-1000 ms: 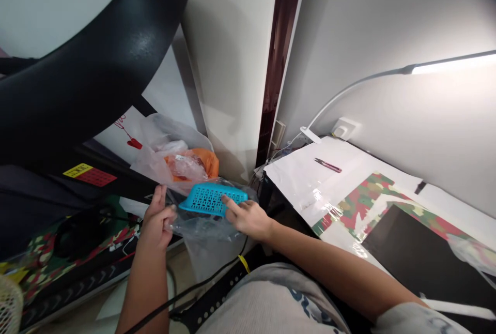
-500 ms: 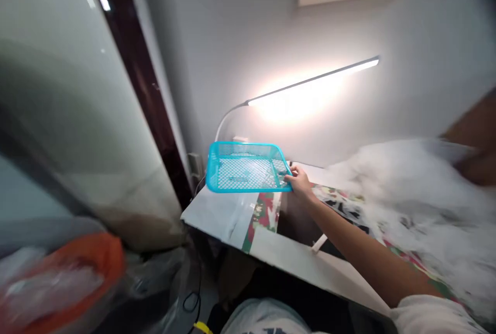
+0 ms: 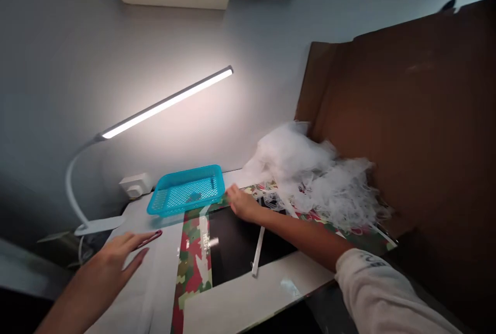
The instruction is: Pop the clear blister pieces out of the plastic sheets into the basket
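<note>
A light-blue mesh basket (image 3: 165, 199) sits at the back of the white tabletop near the wall. My right hand (image 3: 244, 203) is just off the basket's right end, above the edge of a dark panel (image 3: 232, 243). Its fingers are curled together and slightly blurred, and I see nothing held in them. At the lower left, my left hand (image 3: 116, 256) reaches over the table with fingers stretched and thumb apart, holding nothing. A heap of white thread-like material (image 3: 298, 158) lies to the right of my right hand.
A lit bar lamp (image 3: 166, 104) arches over the basket from the left. Behind the heap stands a large cardboard sheet (image 3: 406, 111). A narrow white strip (image 3: 258, 251) lies across the dark panel, beside camouflage-patterned tape (image 3: 194, 256). A white plug adapter (image 3: 135, 185) is left of the basket.
The basket, held up in my right hand before, now rests on the table, and that hand has let go of it. My left hand has come into view; the view has turned right.
</note>
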Available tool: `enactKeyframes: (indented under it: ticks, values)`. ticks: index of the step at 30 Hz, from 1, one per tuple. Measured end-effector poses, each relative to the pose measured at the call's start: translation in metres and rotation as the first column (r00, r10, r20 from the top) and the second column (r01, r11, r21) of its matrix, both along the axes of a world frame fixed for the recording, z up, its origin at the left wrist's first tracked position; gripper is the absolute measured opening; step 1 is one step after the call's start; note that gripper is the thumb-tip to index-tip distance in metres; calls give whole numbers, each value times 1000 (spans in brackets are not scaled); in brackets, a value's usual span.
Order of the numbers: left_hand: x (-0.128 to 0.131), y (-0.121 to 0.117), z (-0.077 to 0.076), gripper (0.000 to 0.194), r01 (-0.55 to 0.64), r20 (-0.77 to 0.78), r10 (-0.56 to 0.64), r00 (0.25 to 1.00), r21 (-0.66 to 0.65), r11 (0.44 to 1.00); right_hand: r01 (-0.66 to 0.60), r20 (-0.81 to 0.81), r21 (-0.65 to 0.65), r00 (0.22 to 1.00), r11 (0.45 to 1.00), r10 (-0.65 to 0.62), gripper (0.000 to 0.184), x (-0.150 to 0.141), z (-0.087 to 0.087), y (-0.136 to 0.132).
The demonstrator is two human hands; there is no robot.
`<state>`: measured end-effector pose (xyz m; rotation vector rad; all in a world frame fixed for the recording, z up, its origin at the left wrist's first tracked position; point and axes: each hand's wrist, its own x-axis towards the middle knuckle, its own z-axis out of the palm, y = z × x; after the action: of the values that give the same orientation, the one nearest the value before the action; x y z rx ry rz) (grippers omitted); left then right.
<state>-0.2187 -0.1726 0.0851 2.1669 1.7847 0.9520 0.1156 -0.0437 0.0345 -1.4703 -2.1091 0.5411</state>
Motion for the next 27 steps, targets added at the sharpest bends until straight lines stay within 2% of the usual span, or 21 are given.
enactKeyframes:
  ticks: [1,2,3,5,7,10,13,15,18,20,22,23,25,27]
  values:
    - [15,27,-4,31,88,-123,-89,988,-11,996,-209,219,31,955,977,197,19,12,-7,-14]
    - [31,50,-9,34,164,-230,-162,960,-11,986,-366,410,56,857,929,313,17,24,-14,-29]
    - [48,71,-16,37,228,-315,-217,924,0,974,-448,532,92,777,889,337,17,36,-20,-42]
    - [86,103,-30,38,326,-393,-280,876,53,944,-525,663,171,687,834,296,18,56,-28,-65]
    - [128,127,-44,38,436,-409,-379,830,54,898,-560,704,222,658,798,265,13,72,-29,-80]
    - [192,154,-63,44,566,-354,-530,771,-3,825,-644,713,240,625,726,319,6,87,-28,-90]
    - [249,176,-79,53,572,-309,-563,766,-72,817,-714,696,263,607,649,385,11,95,-33,-94]
    - [279,185,-88,40,555,-275,-561,781,-106,825,-724,684,267,607,636,404,16,102,-41,-93]
    - [309,187,-93,11,596,-214,-604,768,-106,796,-681,663,285,648,675,374,18,122,-53,-85]
    - [324,179,-93,8,644,-184,-650,737,-100,759,-546,577,337,763,767,290,14,143,-55,-79]
    - [338,166,-89,8,694,-90,-700,708,-93,714,-281,357,392,924,876,137,12,164,-50,-73]
    - [345,158,-85,7,723,-6,-726,687,-92,685,-127,207,390,977,912,47,17,173,-46,-71]
    - [361,145,-74,7,786,212,-760,615,-90,611,94,-65,301,995,949,-78,35,188,-36,-67]
    - [376,139,-60,10,847,358,-777,517,-82,526,130,-212,147,972,981,-97,52,202,-26,-63]
